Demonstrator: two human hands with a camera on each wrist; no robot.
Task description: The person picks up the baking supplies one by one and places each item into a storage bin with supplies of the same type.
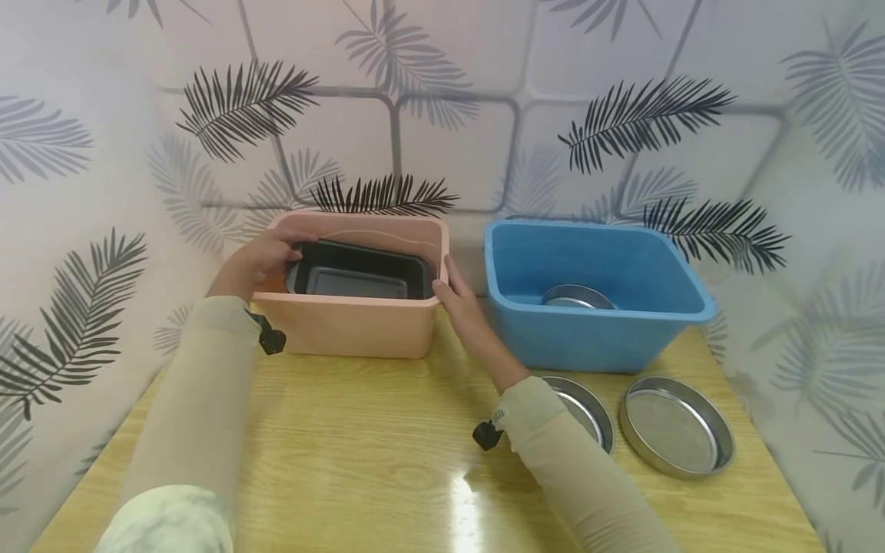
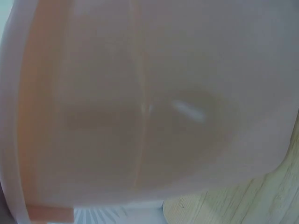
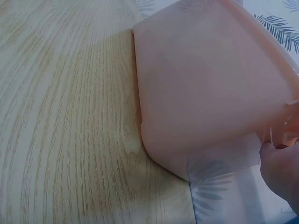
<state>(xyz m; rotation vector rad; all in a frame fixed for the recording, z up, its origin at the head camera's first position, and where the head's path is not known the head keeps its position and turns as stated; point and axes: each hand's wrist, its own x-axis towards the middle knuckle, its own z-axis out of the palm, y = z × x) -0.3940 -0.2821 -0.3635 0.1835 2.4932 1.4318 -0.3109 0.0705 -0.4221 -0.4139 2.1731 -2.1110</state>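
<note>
Inside the pink plastic bin [image 1: 346, 326] a dark rectangular loaf pan [image 1: 359, 273] sits a little tilted, its left end higher. My left hand [image 1: 261, 259] reaches over the bin's left rim and grips that end of the pan. At the bin's right front corner, my right hand [image 1: 465, 301] holds the rim, with the thumb at the corner and the fingers along the right side. The right wrist view shows part of this hand [image 3: 280, 170] against the rim. Only the bin's outer wall [image 2: 140, 116] fills the left wrist view; the left hand is hidden there.
A blue bin [image 1: 574, 338] stands right of the pink one, with a round metal pan [image 1: 577, 295] inside. Two more round pans lie on the wooden table [image 1: 359, 445]: one [image 1: 588, 411] partly under my right forearm, another [image 1: 677, 430] farther right. A patterned wall [image 1: 456, 153] rises behind.
</note>
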